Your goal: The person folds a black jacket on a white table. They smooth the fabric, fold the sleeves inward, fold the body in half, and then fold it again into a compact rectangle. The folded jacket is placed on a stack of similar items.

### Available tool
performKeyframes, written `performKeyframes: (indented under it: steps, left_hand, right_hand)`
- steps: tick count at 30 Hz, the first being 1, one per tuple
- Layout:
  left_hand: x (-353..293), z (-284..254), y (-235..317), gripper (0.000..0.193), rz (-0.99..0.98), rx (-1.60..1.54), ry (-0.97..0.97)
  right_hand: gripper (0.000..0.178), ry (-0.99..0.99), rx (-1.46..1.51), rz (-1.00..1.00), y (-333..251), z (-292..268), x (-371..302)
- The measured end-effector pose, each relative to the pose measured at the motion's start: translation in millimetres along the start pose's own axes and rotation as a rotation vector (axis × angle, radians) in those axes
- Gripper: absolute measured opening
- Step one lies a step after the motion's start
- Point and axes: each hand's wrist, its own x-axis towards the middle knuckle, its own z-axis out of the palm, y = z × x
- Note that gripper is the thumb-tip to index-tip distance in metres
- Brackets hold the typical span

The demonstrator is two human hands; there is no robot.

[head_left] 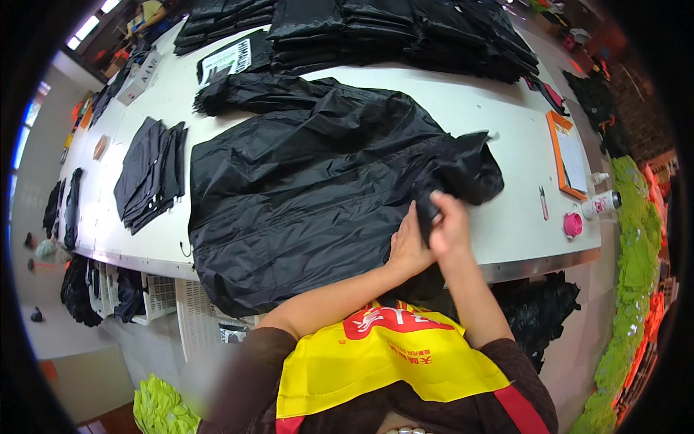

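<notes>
A glossy black jacket [303,188] lies spread and wrinkled over the white table in front of me, one sleeve stretched along its far side to the left. At its right end the fabric bunches up, partly raised. My left hand [410,244] is closed on the jacket's near right part, some of its fingers hidden by the cloth. Close beside it, my right hand [450,226] pinches a dark fold of the same jacket; it is slightly blurred. The two hands almost touch.
Stacks of folded black garments [361,32] line the table's far side. Folded dark pieces [152,173] lie at left. To the right are an orange clipboard [567,155], small snips [543,203], a pink cap [572,225] and a bottle [601,205]. White crates [199,315] stand below.
</notes>
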Motion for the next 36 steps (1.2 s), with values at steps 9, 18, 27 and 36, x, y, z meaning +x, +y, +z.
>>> performKeyframes:
  steps: [9,18,27,36]
  left_hand:
    - [-95,-197,17,0.025,0.267,-0.283,0.378]
    - [-259,-311,80,0.018,0.293,-0.189,0.686]
    - [-281,-429,172,0.023,0.278,0.361,0.99]
    - [-56,-501,273,0.028,0.465,0.679,0.921]
  right_hand:
    - [0.037,-0.642,-0.417,0.146,39,-93,20]
    - [0.036,-0.301,0.022,-0.1,146,79,143]
    - [0.016,-1.14,-0.703,-0.415,56,157,61]
    - [0.021,-2.565,-0.411,-1.592,-206,101,-91]
